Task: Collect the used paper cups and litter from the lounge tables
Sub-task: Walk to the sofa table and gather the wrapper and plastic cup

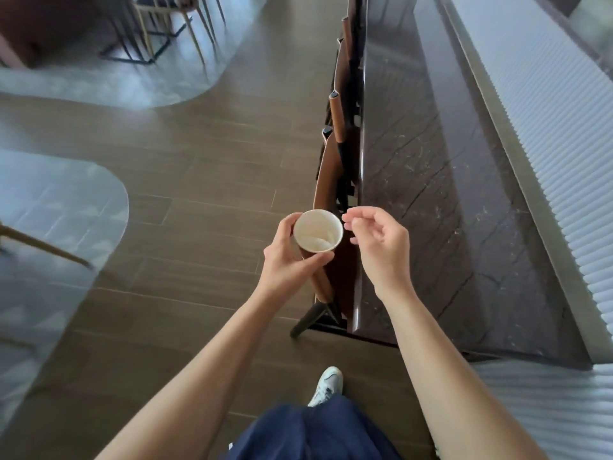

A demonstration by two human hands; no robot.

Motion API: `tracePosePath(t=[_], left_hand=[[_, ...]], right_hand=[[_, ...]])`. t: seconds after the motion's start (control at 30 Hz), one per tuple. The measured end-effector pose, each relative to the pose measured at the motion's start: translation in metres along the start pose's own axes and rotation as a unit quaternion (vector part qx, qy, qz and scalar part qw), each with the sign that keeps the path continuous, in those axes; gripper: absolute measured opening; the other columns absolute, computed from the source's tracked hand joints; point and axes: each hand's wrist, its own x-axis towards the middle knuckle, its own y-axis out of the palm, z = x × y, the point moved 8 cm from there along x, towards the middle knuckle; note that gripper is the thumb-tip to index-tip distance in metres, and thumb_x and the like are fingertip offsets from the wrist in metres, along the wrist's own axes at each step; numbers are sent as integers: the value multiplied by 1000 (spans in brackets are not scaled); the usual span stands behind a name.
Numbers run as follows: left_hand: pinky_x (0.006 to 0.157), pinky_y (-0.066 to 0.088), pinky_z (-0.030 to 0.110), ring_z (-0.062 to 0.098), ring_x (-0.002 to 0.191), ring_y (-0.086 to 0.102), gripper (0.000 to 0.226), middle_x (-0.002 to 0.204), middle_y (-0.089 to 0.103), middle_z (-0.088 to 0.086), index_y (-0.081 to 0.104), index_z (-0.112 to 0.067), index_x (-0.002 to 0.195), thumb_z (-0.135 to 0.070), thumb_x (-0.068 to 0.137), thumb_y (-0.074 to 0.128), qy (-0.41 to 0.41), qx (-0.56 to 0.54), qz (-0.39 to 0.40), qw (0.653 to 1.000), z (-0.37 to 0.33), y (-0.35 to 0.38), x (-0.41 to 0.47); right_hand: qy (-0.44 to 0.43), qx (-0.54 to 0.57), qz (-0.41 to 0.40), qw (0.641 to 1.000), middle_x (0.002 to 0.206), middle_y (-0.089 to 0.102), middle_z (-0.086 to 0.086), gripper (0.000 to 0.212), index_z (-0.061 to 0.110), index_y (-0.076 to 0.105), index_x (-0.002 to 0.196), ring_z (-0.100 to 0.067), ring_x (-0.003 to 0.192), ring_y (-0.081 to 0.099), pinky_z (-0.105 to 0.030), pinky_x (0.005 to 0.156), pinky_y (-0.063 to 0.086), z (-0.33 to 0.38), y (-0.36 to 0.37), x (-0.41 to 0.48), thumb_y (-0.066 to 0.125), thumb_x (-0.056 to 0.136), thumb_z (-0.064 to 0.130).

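Over the wood floor (pixel 199 200), the left hand (pixel 288 262) gripped a paper cup (pixel 326 219) upright, pale crumpled litter (pixel 315 242) inside. Just beside its rim the right hand (pixel 381 249) hovered, fingers loosely curled, seemingly empty, near the dark stone tabletop (pixel 431 161). Squeezing too hard or tilting it could buckle the cup and spill the litter.

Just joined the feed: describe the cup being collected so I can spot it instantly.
Find the long dark stone counter along the right, with brown chairs tucked against it. Beside its nearer end, the left hand grips a paper cup. It is the only cup in view: white inside, brown outside, with something pale in the bottom.
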Motion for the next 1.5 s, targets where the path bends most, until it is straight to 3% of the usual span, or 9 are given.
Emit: tracePosePath(t=[0.13,0.37,0.67,0.8,1.0,1.17,1.43,1.5], left_hand=[[86,34,3,-12,107,48,70,110,56,-26,46,-34,124,-39,62,77,-17,-7,-42,999,13,-60,-33],[97,40,23,6,115,50,74,117,55,-19,45,-32,126,-40,61,78,-65,-14,-133,989,56,-161,-89],[88,38,6,2,111,51,73,112,52,-25,44,-26,129,-31,69,83,-106,-10,-270,957,97,-269,-148],[95,41,18,-2,110,52,75,112,53,-25,44,-28,127,-41,62,79,-132,-20,-331,934,113,-311,-164],[95,41,16,-3,109,53,78,113,56,-24,46,-29,127,-51,58,76,-152,-24,-404,902,129,-371,-172],[85,37,2,-18,98,50,72,109,54,-26,44,-27,126,-38,63,78,-161,-30,-474,865,138,-414,-179],[82,38,2,-18,93,52,72,110,55,-17,45,-18,129,-27,67,82,-165,-33,-577,799,147,-485,-196],[86,40,8,-11,98,54,72,110,56,-16,45,-22,128,-32,65,80,-169,-39,-603,778,151,-505,-202]], right_hand=[[18,23,40,999,91,73,6,18,17,69,95,-6,92,67,-40,86,55,6,49,-33,53,90,10],[36,42,122,991,94,73,2,19,12,67,100,-3,89,67,-24,82,54,11,138,-82,49,92,8],[50,74,288,954,91,73,0,18,13,66,97,-3,83,67,-16,74,49,22,265,-128,51,92,6],[55,76,358,929,92,72,-4,18,9,66,100,-3,81,67,-16,74,50,27,324,-139,51,92,4],[46,68,458,885,94,73,-6,17,9,66,101,-4,83,66,-17,76,49,42,411,-145,51,93,5],[48,69,527,846,94,73,-6,15,11,66,100,-5,84,66,-14,74,48,59,472,-149,53,93,6],[39,73,606,791,95,73,-4,16,13,67,101,-10,89,67,-18,75,49,89,559,-164,53,93,8],[38,75,622,778,95,74,-3,16,16,67,100,-12,92,67,-19,76,49,96,583,-171,54,93,10]])
